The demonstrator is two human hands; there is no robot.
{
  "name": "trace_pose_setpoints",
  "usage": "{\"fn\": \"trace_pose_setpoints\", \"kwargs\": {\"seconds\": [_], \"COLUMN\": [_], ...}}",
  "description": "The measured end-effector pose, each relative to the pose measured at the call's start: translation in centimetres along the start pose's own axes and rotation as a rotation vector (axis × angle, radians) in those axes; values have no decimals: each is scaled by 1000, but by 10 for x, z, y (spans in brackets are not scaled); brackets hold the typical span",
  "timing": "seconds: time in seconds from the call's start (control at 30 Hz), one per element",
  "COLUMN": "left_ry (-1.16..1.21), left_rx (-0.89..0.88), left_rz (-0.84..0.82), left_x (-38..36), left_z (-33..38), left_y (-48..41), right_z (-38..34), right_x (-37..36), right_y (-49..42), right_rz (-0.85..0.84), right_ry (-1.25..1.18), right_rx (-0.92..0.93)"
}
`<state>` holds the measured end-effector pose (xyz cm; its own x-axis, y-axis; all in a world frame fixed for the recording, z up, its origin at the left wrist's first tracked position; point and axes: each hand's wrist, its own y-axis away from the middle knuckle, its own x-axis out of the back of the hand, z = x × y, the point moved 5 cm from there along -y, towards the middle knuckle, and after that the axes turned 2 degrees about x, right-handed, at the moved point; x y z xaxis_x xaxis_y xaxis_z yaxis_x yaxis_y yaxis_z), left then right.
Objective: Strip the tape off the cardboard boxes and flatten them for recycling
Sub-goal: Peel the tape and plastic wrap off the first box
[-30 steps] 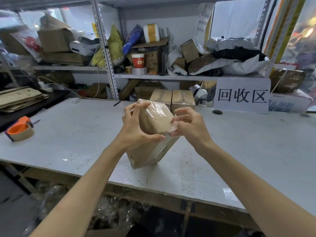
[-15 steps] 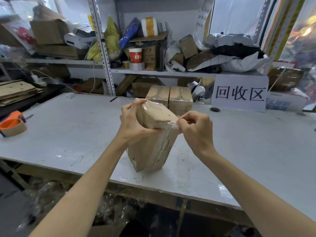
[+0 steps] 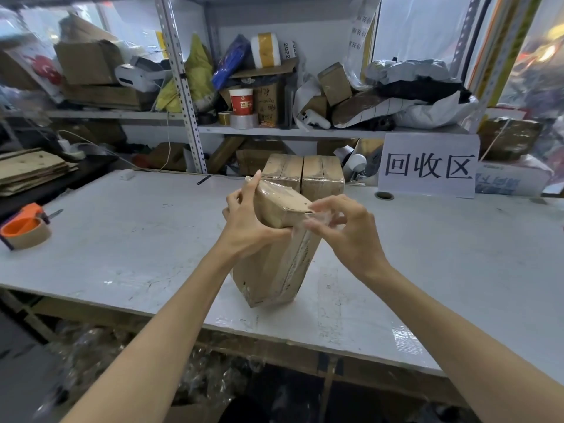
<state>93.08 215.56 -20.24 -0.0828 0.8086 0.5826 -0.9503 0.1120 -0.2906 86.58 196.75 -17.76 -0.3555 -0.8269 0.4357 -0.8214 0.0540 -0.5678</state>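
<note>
A tall brown cardboard box (image 3: 268,270) wrapped in clear tape stands tilted on the white table (image 3: 122,239). My left hand (image 3: 247,221) grips its upper left side, thumb on the front face. My right hand (image 3: 341,230) pinches a strip of clear tape (image 3: 317,219) lifted off the box's top right corner. Two more taped boxes (image 3: 302,175) stand side by side just behind it.
An orange tape dispenser (image 3: 23,228) lies at the table's left edge. Flattened cardboard (image 3: 30,169) is stacked on a dark surface at the far left. A white sign (image 3: 427,166) leans at the back right. Cluttered shelves (image 3: 274,129) run behind the table.
My right hand has pulled the tape strip away from the box's top right corner and moved slightly right. The left hand keeps its hold on the box.
</note>
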Motion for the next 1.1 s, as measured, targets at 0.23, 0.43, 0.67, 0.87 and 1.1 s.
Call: {"fn": "trace_pose_setpoints", "kwargs": {"seconds": [0.23, 0.43, 0.67, 0.87, 1.1], "left_ry": [17, 17, 57, 86, 88], "left_rx": [-28, -27, -34, -51, -152], "left_rz": [51, 76, 62, -9, 33], "left_x": [5, 6, 13, 16, 19], "left_z": [6, 4, -2, -2, 8], "left_y": [-1, 2, 6, 12, 25], "right_z": [-6, -11, -19, 4, 25], "right_x": [-1, -1, -1, -2, -2], "right_y": [8, 4, 7, 2, -13], "right_rz": [128, 92, 57, 159, -143], "right_ry": [95, 118, 127, -368, -164], "right_rx": [190, 224, 272, -239, -561]}}
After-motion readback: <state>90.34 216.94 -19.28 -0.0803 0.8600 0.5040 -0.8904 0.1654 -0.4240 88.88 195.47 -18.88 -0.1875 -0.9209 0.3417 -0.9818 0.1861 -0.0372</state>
